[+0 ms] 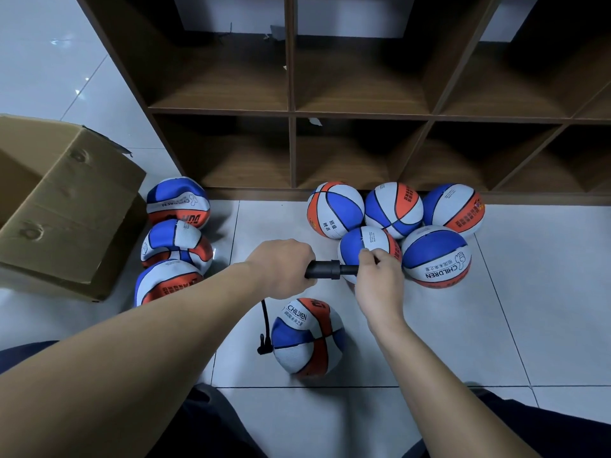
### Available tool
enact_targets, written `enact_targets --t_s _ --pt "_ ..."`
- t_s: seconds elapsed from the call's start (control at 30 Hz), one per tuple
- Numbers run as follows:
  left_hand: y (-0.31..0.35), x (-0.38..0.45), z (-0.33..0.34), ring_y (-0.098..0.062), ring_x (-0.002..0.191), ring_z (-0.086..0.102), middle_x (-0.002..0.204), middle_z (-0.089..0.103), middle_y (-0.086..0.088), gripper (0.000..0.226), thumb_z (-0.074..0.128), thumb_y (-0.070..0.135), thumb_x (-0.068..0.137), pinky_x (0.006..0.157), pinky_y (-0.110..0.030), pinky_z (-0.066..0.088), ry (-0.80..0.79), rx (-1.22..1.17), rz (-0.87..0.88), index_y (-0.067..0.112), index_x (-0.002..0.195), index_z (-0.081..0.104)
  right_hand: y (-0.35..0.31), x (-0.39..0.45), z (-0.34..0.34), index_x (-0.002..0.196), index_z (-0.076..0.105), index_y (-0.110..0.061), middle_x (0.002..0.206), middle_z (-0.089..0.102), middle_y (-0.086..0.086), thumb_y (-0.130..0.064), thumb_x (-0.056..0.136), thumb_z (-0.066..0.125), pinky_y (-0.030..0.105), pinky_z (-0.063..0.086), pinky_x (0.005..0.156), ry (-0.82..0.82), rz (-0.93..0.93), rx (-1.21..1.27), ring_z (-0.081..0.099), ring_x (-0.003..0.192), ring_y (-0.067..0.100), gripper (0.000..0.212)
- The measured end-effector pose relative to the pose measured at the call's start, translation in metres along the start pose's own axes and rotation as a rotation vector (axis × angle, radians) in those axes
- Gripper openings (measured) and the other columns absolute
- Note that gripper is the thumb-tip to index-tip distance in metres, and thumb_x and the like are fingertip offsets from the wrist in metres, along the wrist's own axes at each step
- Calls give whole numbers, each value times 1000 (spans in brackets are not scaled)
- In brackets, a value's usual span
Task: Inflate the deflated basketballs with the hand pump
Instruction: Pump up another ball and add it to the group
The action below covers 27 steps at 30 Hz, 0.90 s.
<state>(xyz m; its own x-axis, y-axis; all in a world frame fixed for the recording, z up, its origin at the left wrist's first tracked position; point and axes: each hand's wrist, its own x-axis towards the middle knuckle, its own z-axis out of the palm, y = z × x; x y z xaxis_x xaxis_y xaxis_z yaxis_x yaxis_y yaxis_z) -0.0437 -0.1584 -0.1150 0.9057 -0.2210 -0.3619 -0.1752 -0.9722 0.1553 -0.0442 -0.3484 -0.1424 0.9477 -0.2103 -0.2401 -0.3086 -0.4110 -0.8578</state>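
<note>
A black hand pump (325, 270) lies level in the air between my hands. My left hand (284, 267) grips its barrel and my right hand (378, 276) grips the handle end. From the pump a thin black hose (264, 328) hangs down to the left side of a red, white and blue basketball (305, 338) on the floor below my hands. Three dented, deflated balls (175, 239) lie in a column at the left. Several round, full balls (393, 209) cluster at the foot of the shelf on the right.
A brown wooden cubby shelf (291, 114) stands ahead with open compartments. An open cardboard box (66, 206) sits on the white tiled floor at the left. My knees in dark trousers frame the bottom of the view.
</note>
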Motion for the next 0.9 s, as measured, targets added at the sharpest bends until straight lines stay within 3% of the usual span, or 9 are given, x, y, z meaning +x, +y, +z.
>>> enact_targets --t_s 0.13,0.6,0.8,0.9 --pt "6 0 2 -25 76 61 77 57 6 20 60 43 98 65 -33 46 1 3 24 25 92 63 -1 -9 6 67 40 -17 56 41 -8 -21 105 51 37 34 60 -53 -29 10 38 61 22 40" --pt "8 0 2 -24 75 60 76 57 7 16 61 43 97 61 -32 40 9 -5 50 29 90 60 0 -8 9 70 41 -15 61 41 -5 -23 106 51 35 34 60 -109 -30 1 38 61 21 39" --pt "-2 -1 2 -22 74 59 79 61 5 16 60 42 96 61 -32 42 -1 -8 34 27 89 61 1 8 -8 67 39 -12 55 40 -4 -29 97 55 36 44 57 -143 24 -41 39 59 20 37" --pt "-16 -2 -1 -21 76 60 80 61 6 17 62 43 95 62 -32 43 -48 -10 -22 28 88 61 3 25 -32 65 37 -16 57 34 -2 -17 96 57 29 29 53 -45 89 0 31 59 21 37"
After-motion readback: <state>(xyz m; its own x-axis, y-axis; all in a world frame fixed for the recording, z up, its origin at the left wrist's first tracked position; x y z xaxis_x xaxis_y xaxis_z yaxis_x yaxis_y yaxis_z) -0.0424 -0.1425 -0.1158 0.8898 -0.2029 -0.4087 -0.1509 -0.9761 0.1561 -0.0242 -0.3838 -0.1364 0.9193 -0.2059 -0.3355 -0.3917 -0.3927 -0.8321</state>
